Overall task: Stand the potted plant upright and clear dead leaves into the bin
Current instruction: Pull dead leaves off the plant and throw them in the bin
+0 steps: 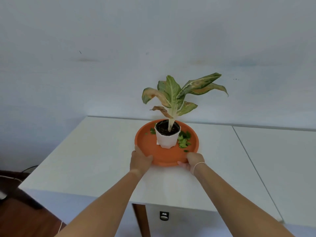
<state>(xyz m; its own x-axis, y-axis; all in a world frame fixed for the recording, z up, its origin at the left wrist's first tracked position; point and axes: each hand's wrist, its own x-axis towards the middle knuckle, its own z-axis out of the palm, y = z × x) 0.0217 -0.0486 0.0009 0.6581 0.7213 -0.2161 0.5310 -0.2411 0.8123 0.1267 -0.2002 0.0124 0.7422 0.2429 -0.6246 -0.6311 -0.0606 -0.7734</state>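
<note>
A white pot stands upright in a round orange saucer on a white table. Its plant has green leaves with brown, withered patches. Small green leaf scraps lie in the saucer to the right of the pot, and a few more leaf bits lie to its left. My left hand grips the saucer's near-left rim. The near-right rim is held by my right hand, which has a thin band on the wrist. No bin is in view.
The table stands against a pale wall; a second white tabletop adjoins it on the right. Wooden floor and dark objects lie at the lower left. A wooden table leg and a small black fitting show below the front edge.
</note>
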